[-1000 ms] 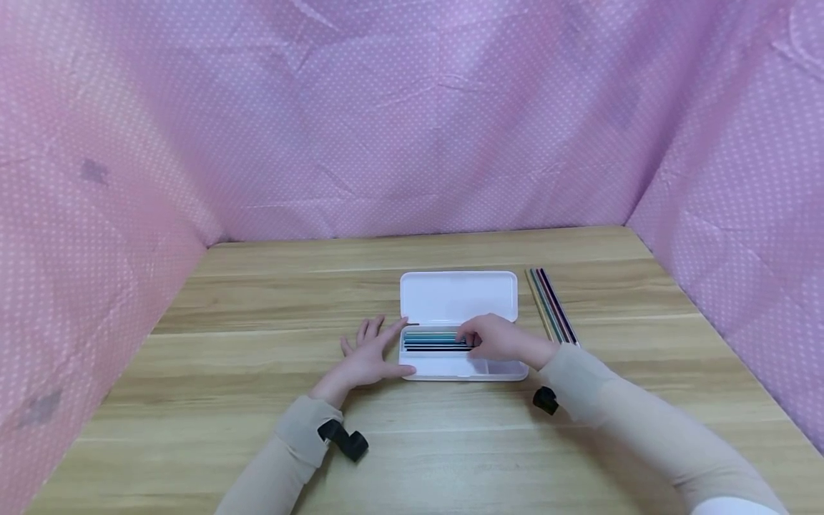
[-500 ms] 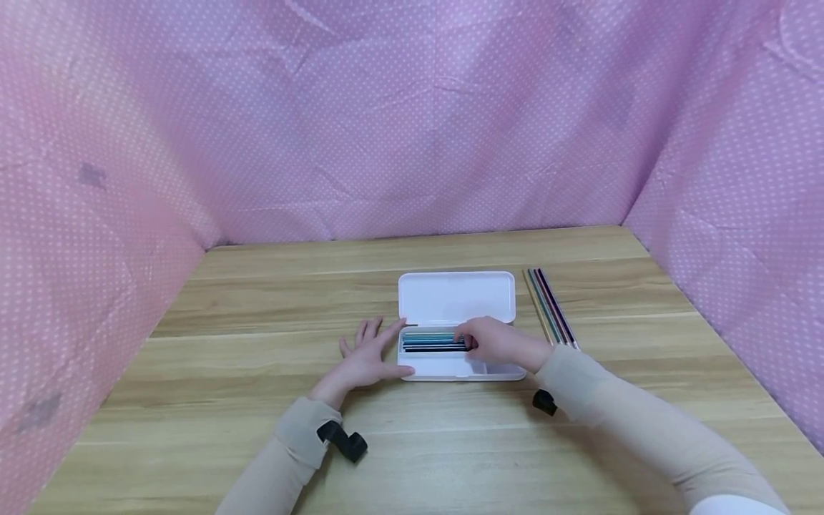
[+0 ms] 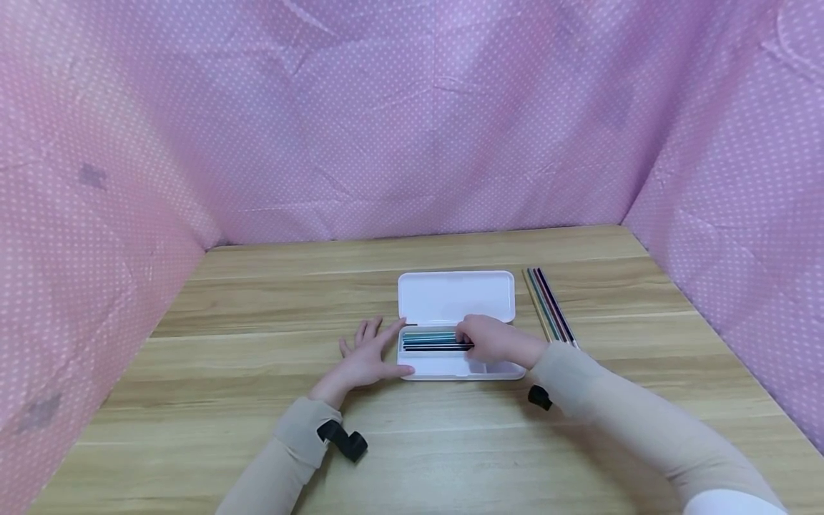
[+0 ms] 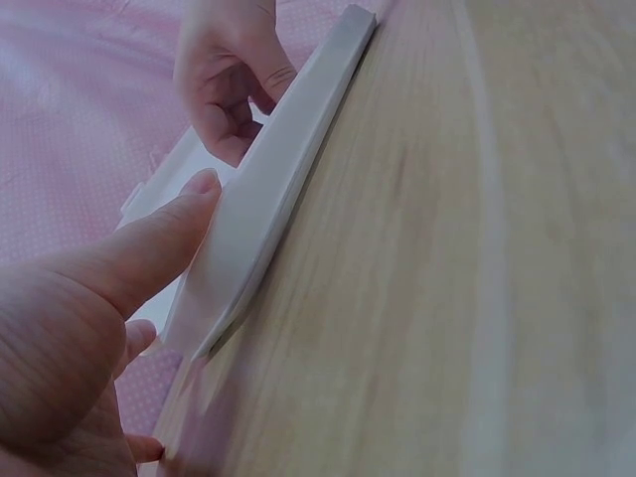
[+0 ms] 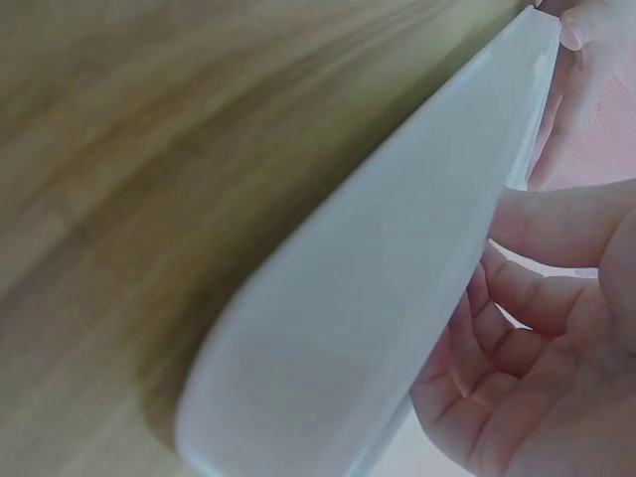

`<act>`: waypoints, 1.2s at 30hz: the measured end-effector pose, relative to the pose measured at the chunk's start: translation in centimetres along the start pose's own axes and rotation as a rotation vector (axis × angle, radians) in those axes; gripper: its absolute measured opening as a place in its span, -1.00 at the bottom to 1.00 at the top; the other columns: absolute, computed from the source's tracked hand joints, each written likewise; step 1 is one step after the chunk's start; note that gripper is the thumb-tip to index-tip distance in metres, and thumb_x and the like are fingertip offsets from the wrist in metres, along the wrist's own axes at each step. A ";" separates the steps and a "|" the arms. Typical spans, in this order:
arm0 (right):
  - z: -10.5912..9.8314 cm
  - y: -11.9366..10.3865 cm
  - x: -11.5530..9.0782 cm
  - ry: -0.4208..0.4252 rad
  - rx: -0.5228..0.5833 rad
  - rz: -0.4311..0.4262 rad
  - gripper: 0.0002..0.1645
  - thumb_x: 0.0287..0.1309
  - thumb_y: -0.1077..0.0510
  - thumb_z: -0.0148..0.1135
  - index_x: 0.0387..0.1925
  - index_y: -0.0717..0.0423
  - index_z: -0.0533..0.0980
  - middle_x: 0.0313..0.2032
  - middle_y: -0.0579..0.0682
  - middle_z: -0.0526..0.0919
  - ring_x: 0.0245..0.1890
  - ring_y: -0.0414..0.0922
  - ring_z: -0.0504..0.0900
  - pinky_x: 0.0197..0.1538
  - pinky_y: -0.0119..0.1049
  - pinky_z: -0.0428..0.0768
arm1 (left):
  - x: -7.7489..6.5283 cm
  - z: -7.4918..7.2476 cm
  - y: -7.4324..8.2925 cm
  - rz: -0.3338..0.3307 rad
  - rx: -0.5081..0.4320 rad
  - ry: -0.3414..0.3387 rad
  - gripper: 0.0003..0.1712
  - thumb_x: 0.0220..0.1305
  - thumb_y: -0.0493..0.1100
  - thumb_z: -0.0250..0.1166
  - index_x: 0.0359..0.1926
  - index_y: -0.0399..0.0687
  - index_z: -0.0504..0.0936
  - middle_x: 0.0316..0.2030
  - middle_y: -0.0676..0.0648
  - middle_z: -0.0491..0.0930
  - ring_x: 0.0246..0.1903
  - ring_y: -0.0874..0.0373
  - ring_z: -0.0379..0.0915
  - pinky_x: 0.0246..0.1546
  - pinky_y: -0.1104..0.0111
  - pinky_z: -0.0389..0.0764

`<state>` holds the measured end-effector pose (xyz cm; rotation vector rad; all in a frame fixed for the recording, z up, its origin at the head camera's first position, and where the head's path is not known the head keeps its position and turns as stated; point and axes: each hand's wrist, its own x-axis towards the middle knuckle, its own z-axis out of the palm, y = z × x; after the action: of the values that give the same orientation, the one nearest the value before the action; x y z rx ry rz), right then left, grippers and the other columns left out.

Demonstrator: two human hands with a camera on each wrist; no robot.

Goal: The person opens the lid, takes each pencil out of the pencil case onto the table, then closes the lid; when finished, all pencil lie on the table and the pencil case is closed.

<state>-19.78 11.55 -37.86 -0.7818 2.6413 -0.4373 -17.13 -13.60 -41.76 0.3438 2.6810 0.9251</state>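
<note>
A white pencil case (image 3: 444, 368) lies on the table with its lid (image 3: 455, 297) folded back. Several coloured pencils (image 3: 428, 340), teal to black, lie side by side in its long compartment. My left hand (image 3: 363, 361) spreads its straight fingers at the case's left end. Its thumb touches the front corner and its index finger reaches the hinge side. My right hand (image 3: 496, 338) reaches into the case over the right ends of the pencils, fingers bent. In the right wrist view the case wall (image 5: 368, 268) hides its fingertips, so I cannot see whether they pinch a pencil.
Several more coloured pencils (image 3: 550, 304) lie in a row on the wooden table (image 3: 290, 286), right of the case and beyond my right forearm. Pink dotted cloth (image 3: 412, 143) stands around the table's back and sides. A black camera mount (image 3: 342, 440) sits on my left wrist.
My right hand shifts very slightly within the case, and the right ends of the dark pencils show a little differently. My left hand stays at the case's left end.
</note>
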 end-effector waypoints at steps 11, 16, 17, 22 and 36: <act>-0.2 0.4 -0.1 0.042 -0.010 -0.077 -0.79 0.01 0.30 0.36 -0.25 0.15 0.58 -0.42 -0.09 0.51 -0.37 -0.17 0.42 -0.16 -0.26 0.48 | 0.1 -0.2 -0.1 0.001 -0.005 -0.004 0.05 -0.02 0.22 0.41 0.45 0.35 0.07 0.47 -0.26 -0.23 0.42 -0.32 -0.55 0.12 -0.41 -0.59; -0.1 0.5 -0.1 0.042 -0.014 -0.096 -0.78 0.03 0.29 0.35 -0.22 0.17 0.60 -0.35 -0.07 0.54 -0.32 -0.17 0.47 -0.10 -0.24 0.53 | 0.2 -0.2 -0.2 0.002 0.007 -0.002 0.05 -0.02 0.23 0.41 0.45 0.36 0.06 0.47 -0.26 -0.23 0.42 -0.32 -0.54 0.12 -0.42 -0.58; -0.1 0.5 0.0 0.039 -0.020 -0.098 -0.78 0.03 0.30 0.35 -0.22 0.18 0.60 -0.33 -0.06 0.55 -0.31 -0.16 0.48 -0.08 -0.22 0.54 | 0.2 -0.1 -0.2 0.001 0.009 -0.001 0.05 -0.02 0.23 0.41 0.45 0.36 0.06 0.47 -0.26 -0.22 0.42 -0.32 -0.53 0.12 -0.41 -0.58; 0.0 0.5 0.2 0.021 -0.037 -0.107 -0.83 0.02 0.32 0.34 -0.28 0.18 0.58 -0.34 -0.05 0.55 -0.31 -0.17 0.47 -0.07 -0.22 0.53 | 0.2 0.0 -0.2 -0.002 0.014 0.000 0.05 -0.02 0.23 0.41 0.45 0.36 0.06 0.47 -0.26 -0.22 0.42 -0.33 -0.52 0.12 -0.41 -0.58; -0.5 1.1 0.3 0.128 0.068 -0.123 -0.78 0.07 0.25 0.34 -0.18 0.11 0.63 -0.31 -0.07 0.66 -0.36 -0.21 0.49 -0.14 -0.27 0.55 | 0.2 0.0 -0.1 -0.006 0.008 -0.007 0.04 -0.01 0.24 0.40 0.45 0.36 0.07 0.47 -0.25 -0.23 0.42 -0.33 -0.54 0.12 -0.42 -0.58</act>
<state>-20.73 12.39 -37.87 -0.9265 2.6880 -0.6263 -17.33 -13.62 -41.87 0.3400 2.6785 0.9108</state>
